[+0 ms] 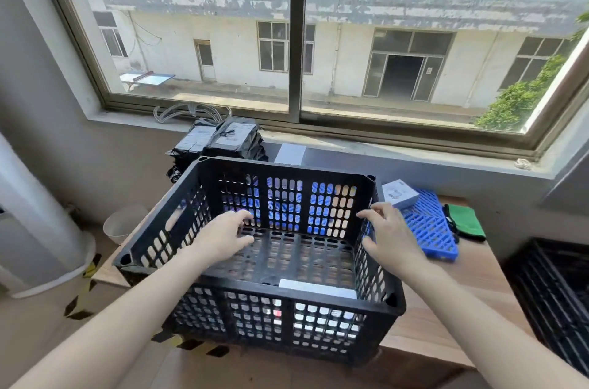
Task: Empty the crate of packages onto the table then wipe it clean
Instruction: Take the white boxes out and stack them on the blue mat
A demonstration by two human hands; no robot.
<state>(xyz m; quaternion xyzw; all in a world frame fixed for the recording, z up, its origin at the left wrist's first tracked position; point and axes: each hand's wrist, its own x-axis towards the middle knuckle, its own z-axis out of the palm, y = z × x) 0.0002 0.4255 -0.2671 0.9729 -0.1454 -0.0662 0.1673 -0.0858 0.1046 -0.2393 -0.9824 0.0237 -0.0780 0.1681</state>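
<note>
Black plastic crate (255,318) sits at the near edge of the wooden table (446,309), with its near left corner close to the table's left edge. There is bare wood to its right. The walls and floor are slotted lattice, and the rim is thick with a socket at each corner. One flat white package (315,288) lies on the crate floor against the near wall. The rest of the floor shows bare. Left hand (223,235) reaches in over the near rim and hovers above the floor, palm down, fingers loosely curled and holding nothing. Right hand (389,235) is at the right wall near the top rim, fingers spread and relaxed, thumb low. Cannot tell whether it touches the plastic, and it grips nothing. Just right of the crate lies a blue plastic grid panel (430,229) with a small white box (400,194) resting on its far end. A green cloth (465,221) lies beside it. A second black crate (554,293) stands off the table's right side. Beyond the far left corner, black poly-bag packages (223,140) with paper labels are stacked against the wall under the window sill (382,146).
</note>
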